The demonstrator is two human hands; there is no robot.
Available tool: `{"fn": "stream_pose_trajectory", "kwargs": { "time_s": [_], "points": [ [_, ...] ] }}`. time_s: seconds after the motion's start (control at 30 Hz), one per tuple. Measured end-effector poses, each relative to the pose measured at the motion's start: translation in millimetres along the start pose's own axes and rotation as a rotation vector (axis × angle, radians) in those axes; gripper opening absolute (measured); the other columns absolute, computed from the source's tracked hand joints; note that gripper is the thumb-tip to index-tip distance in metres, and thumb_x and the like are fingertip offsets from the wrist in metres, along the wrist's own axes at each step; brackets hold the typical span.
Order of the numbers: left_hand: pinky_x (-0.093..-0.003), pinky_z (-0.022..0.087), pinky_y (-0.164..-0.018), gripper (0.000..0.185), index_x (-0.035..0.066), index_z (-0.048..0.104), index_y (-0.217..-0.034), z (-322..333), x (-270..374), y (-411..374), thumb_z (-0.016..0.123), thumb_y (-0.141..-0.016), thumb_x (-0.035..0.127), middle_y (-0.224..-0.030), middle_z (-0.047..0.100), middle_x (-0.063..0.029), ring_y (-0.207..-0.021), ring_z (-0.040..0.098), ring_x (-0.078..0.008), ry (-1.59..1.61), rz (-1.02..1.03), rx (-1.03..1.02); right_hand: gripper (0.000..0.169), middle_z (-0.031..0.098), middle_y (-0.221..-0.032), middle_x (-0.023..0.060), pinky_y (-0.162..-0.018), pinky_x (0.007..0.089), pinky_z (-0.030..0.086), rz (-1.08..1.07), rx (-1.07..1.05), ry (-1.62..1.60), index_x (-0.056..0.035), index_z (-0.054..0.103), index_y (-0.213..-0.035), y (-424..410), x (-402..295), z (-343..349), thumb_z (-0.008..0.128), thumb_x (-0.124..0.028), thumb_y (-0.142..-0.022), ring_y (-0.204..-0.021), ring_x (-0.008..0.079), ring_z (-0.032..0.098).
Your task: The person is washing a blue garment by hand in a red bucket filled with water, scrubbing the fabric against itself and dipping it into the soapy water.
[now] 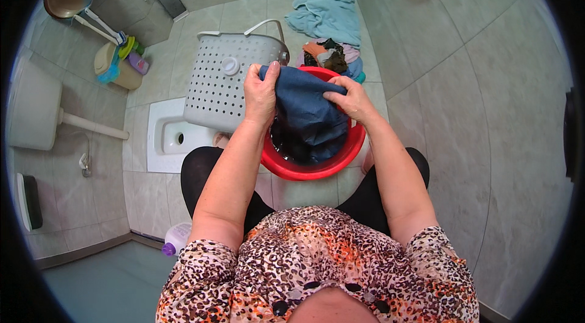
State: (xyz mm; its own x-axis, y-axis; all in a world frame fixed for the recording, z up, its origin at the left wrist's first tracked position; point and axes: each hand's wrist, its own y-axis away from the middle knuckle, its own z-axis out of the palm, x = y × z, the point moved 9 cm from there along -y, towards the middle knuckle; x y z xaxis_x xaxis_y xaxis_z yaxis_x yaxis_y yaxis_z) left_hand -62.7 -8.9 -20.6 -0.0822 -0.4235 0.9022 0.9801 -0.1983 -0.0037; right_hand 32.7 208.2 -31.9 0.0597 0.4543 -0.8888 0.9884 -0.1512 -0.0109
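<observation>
A dark blue cloth garment (307, 99) is stretched between my two hands above a red plastic basin (311, 173). My left hand (261, 94) pinches its left top corner, thumb uppermost. At the upper right edge, my right hand (351, 98) grips the fabric between thumb and fingers. The lower part of the garment hangs into the basin, where dark liquid (285, 142) glistens along the left side. How much cloth lies under the liquid is hidden.
A grey perforated laundry basket (212, 85) stands left of the basin, partly over a squat toilet (167, 158). Beyond lie a light blue towel (327, 14) and a pile of mixed clothes (327, 53). A purple-capped bottle (176, 238) stands near my left elbow. Tiled walls flank both sides.
</observation>
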Motion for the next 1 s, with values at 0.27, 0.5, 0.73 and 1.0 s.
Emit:
{"fn": "stream_pose_trajectory", "kwargs": {
  "time_s": [0.27, 0.5, 0.73, 1.0],
  "points": [
    [-0.0283, 0.043, -0.065, 0.031, 0.003, 0.05, -0.088, -7.0, 1.2, -0.8, 0.066, -0.094, 0.029, -0.077, 0.052, -0.0022, -0.07, 0.046, -0.0108, -0.292, 0.179, 0.127, 0.01, 0.064, -0.094, 0.0039, -0.081, 0.0311, 0.051, 0.104, 0.208, -1.064, -0.0085, 0.057, -0.098, -1.4, -8.2, 4.8, 0.063, -0.01, -0.089, -0.084, 0.0135, 0.061],
    [-0.0393, 0.052, -0.068, 0.03, 0.003, 0.06, -0.085, 138.9, 18.6, 115.9, 0.073, -0.08, 0.029, -0.067, 0.058, -0.0138, -0.065, 0.064, -0.029, -0.907, 0.769, -0.538, 0.045, 0.055, -0.067, 0.0031, -0.057, 0.0326, 0.047, 0.469, 0.078, -1.371, -0.0137, 0.055, -0.077, -7.8, 33.4, 70.6, 0.053, -0.055, -0.094, -0.06, 0.0185, 0.055],
    [-0.0482, 0.048, -0.057, 0.045, 0.005, 0.066, -0.065, 52.1, -33.8, 18.8, 0.049, -0.096, 0.033, -0.067, 0.062, -0.0186, -0.061, 0.061, -0.0385, -1.027, 0.381, -0.05, 0.031, 0.059, -0.083, 0.0033, -0.073, 0.035, 0.046, 0.628, 0.408, -0.914, -0.0126, 0.06, -0.082, 13.7, 21.8, 90.1, 0.051, -0.039, -0.094, -0.081, 0.0164, 0.057],
    [-0.047, 0.049, -0.056, 0.035, 0.007, 0.061, -0.062, 81.8, -28.7, 43.1, 0.053, -0.092, 0.024, -0.064, 0.06, -0.0186, -0.062, 0.062, -0.0369, -1.034, 0.59, -0.172, 0.029, 0.049, -0.065, -0.0002, -0.058, 0.0303, 0.041, 0.623, 0.446, -1.036, -0.0162, 0.048, -0.068, 21.8, 38.4, 81.9, 0.055, -0.034, -0.09, -0.062, 0.0149, 0.049]
  ]
}}
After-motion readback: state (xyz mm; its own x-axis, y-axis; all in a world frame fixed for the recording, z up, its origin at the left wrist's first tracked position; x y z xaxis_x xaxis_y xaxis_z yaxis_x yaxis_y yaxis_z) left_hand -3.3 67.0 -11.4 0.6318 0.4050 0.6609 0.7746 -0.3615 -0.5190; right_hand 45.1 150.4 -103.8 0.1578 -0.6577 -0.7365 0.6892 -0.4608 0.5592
